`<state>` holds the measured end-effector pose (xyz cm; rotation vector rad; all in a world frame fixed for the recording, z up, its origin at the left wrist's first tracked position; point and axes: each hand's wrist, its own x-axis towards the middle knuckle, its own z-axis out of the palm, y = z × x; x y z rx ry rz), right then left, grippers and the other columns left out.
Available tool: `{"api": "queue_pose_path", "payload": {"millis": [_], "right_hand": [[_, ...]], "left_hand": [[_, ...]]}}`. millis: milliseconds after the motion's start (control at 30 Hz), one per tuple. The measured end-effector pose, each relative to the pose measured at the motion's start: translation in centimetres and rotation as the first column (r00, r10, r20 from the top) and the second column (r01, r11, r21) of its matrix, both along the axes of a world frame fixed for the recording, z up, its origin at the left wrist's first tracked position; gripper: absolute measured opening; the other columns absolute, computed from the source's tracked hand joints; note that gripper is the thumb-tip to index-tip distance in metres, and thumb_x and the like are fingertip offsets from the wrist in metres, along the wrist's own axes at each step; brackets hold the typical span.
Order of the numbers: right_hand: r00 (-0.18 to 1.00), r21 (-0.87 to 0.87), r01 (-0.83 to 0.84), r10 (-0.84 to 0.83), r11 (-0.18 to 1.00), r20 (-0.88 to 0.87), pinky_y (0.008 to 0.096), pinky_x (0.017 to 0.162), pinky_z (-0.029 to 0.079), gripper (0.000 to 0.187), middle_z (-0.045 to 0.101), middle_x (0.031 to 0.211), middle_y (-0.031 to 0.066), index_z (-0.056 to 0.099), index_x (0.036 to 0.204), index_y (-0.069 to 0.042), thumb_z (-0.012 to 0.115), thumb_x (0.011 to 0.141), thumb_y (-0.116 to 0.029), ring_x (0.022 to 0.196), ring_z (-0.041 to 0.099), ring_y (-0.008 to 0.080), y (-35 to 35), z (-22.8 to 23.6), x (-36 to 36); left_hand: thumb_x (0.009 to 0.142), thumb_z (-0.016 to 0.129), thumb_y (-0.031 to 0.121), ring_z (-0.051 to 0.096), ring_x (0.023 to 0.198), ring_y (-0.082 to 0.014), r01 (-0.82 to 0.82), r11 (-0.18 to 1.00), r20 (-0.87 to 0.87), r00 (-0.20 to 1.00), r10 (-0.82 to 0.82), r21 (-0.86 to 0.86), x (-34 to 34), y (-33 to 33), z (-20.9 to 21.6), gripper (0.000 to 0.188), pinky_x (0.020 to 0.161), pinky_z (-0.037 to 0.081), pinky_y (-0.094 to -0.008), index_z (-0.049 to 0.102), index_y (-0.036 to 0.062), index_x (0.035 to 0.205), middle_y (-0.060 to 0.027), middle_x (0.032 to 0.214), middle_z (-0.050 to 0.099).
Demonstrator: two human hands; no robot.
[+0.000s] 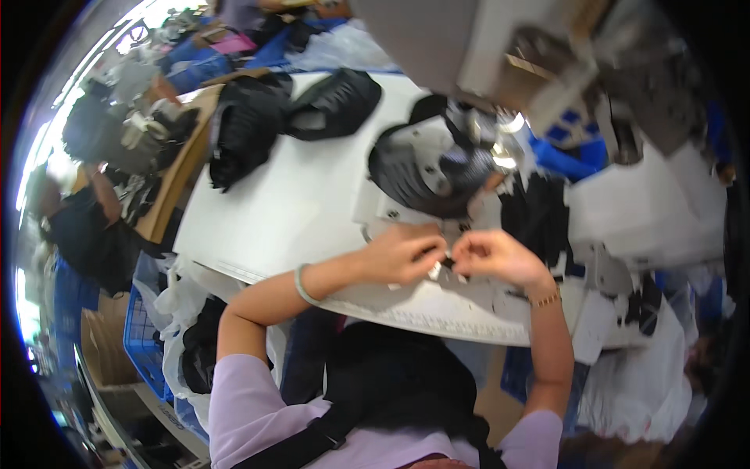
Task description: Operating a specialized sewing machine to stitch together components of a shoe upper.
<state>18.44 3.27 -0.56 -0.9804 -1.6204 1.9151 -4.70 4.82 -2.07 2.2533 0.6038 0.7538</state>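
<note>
Meeting near the front edge of one white table, head view: two bare hands, left and right, fingers curled, tips close together. One small black-and-white piece lies between the fingertips; blur, cannot tell which hand grips it. One black shoe upper just beyond, below one machine. At least two more black uppers toward the table's far left. One pile of black strips, right. One bracelet per wrist: pale bangle left, beaded band right.

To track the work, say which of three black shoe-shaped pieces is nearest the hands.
The black, ridged piece beside shiny metal machine parts, just beyond the bare left hand; the other two lie farther off, leftward on the white table.
</note>
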Motion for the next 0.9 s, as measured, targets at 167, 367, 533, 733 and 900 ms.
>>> {"api": "queue_pose_path", "payload": {"millis": [167, 367, 533, 733, 900], "right_hand": [[0.995, -0.099, -0.061, 0.068, 0.993, 0.076, 0.0183, 0.046, 0.043, 0.011, 0.061, 0.071, 0.0012, 0.060, 0.087, -0.002, 0.066, 0.082, -0.010, 0.058, 0.057, 0.0063, -1.7, 2.1, -0.6], [0.984, -0.120, 0.004, -0.026, 0.993, -0.178, 0.0209, 0.047, 0.047, 0.008, 0.063, 0.068, 0.0083, 0.057, 0.084, 0.001, 0.061, 0.085, -0.005, 0.056, 0.062, 0.0123, -2.7, 2.6, -1.2], [0.954, -0.046, 0.157, -0.163, 0.987, -0.252, 0.0217, 0.048, 0.048, 0.008, 0.062, 0.069, 0.0096, 0.056, 0.086, 0.003, 0.060, 0.085, -0.004, 0.058, 0.062, 0.0124, -1.9, 2.3, -2.3], [0.889, 0.037, 0.350, -0.320, 0.936, -0.327, 0.0216, 0.052, 0.050, 0.008, 0.060, 0.074, 0.0063, 0.058, 0.090, 0.002, 0.061, 0.085, -0.003, 0.062, 0.060, 0.0099, -1.3, 0.6, -3.1], [0.829, 0.028, 0.418, -0.369, 0.908, -0.420, 0.0231, 0.055, 0.053, 0.011, 0.060, 0.077, 0.0072, 0.054, 0.093, 0.002, 0.060, 0.085, -0.001, 0.065, 0.061, 0.0110, -1.9, -0.5, -3.6]], "left_hand": [[0.076, 0.063, 0.005, 0.054, 0.062, -0.0203, -0.080, 0.975, 0.279, 0.960, 0.019, 0.210, -0.3, -1.8, 0.8, 0.019, 0.054, 0.045, -0.0265, 0.062, 0.0067, 0.095, -0.0088, 0.096, 0.058], [0.068, 0.068, 0.010, 0.047, 0.066, -0.0164, -0.085, 0.543, 0.145, 0.987, -0.068, 0.835, -1.1, -1.3, 0.5, 0.044, 0.057, 0.041, -0.0276, 0.060, 0.0081, 0.112, -0.0054, 0.110, 0.055], [0.079, 0.063, 0.004, 0.057, 0.077, -0.0173, -0.106, 0.956, 0.299, 0.954, 0.020, 0.273, -0.1, -1.8, 0.9, 0.027, 0.064, 0.047, -0.0283, 0.063, 0.0087, 0.106, -0.0065, 0.099, 0.058], [0.087, 0.059, 0.006, 0.059, 0.070, -0.0073, -0.093, 0.820, 0.357, 0.868, 0.344, -0.565, 0.7, -1.6, 0.7, 0.023, 0.065, 0.050, -0.0206, 0.059, 0.0003, 0.109, -0.0046, 0.090, 0.061], [0.087, 0.058, 0.005, 0.059, 0.074, -0.0082, -0.030, 0.808, 0.399, 0.858, 0.322, -0.589, 0.7, -1.8, 0.3, 0.022, 0.066, 0.050, -0.0206, 0.059, -0.0023, 0.107, -0.0057, 0.094, 0.060]]}}
